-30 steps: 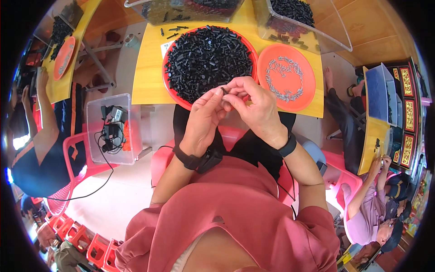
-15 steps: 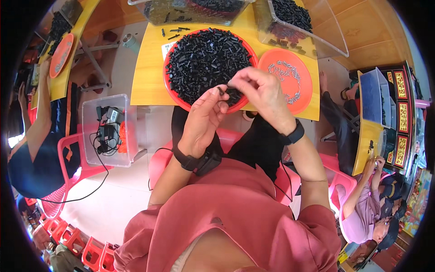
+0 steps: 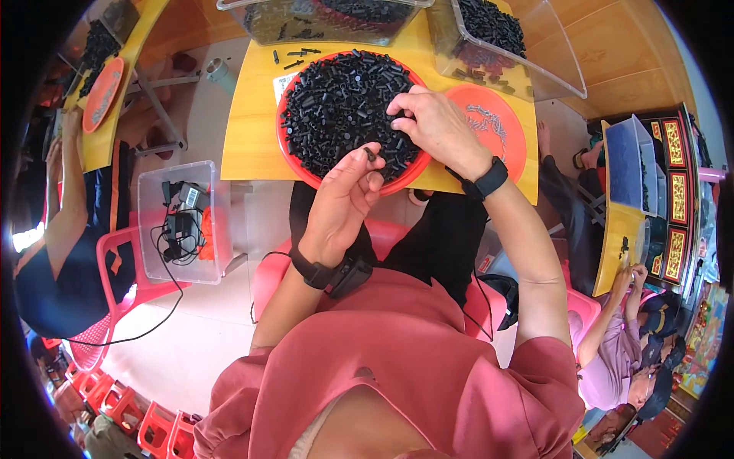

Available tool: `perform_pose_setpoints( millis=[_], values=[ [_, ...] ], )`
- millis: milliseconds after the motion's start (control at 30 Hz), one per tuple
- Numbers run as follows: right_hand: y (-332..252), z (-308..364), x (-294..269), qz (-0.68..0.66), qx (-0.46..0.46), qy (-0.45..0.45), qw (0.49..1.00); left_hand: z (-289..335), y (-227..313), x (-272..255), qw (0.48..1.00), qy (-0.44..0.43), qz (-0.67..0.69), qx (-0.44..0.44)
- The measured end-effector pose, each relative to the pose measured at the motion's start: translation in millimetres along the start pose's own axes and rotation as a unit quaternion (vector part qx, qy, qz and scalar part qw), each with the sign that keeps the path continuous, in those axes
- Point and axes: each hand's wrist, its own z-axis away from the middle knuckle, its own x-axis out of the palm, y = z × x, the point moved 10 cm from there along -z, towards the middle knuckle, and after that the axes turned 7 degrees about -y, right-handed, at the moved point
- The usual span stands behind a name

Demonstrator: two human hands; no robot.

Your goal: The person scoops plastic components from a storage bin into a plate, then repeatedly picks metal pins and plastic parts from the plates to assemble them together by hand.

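Note:
A red round basin (image 3: 286, 150) heaped with small black plastic parts (image 3: 344, 99) stands before me on the yellow table. Over its near rim, my left hand (image 3: 348, 183) pinches one small dark plastic part (image 3: 370, 154) between thumb and fingertip. My right hand (image 3: 440, 126) is at the right side of the heap, fingers curled and their tips touching or just above the black parts. Whether those fingertips hold a piece cannot be made out. Partly behind my right hand lies an orange-red plate (image 3: 514, 145) with small silvery metal pieces (image 3: 489, 121).
Clear plastic bins (image 3: 329, 30) with more black parts stand at the table's far side. Several loose black parts (image 3: 294, 58) lie left of them. On the floor at left, a clear box (image 3: 183, 229) holds cables and adapters. Other people sit at tables on both sides.
My right hand has moved away from my left hand, up and slightly right onto the heap of black parts. The left hand stays nearly in place with its part.

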Motion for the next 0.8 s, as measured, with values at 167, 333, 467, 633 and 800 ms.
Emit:
perform_pose_setpoints(
  millis=[167, 333, 467, 633, 800],
  values=[
    [4, 1, 3, -0.016, 0.009, -0.001, 1.000, 0, 0, 0, 1.000, 0.000, -0.001, 0.003],
    [18, 12, 1, -0.213, 0.058, 0.011, 0.975, -2, 0, 0, 1.000, -0.005, 0.013, 0.016],
    [23, 18, 12, -0.400, 0.060, -0.009, 0.914, -2, 0, 0, 1.000, -0.004, 0.013, 0.017],
    [22, 28, 21, -0.554, 0.091, -0.012, 0.827, -3, -1, 0, 1.000, -0.005, 0.013, 0.022],
    [7, 46, 26, -0.529, 0.100, 0.010, 0.843, -2, 1, 1, 1.000, 0.005, -0.001, 0.025]
  ],
)
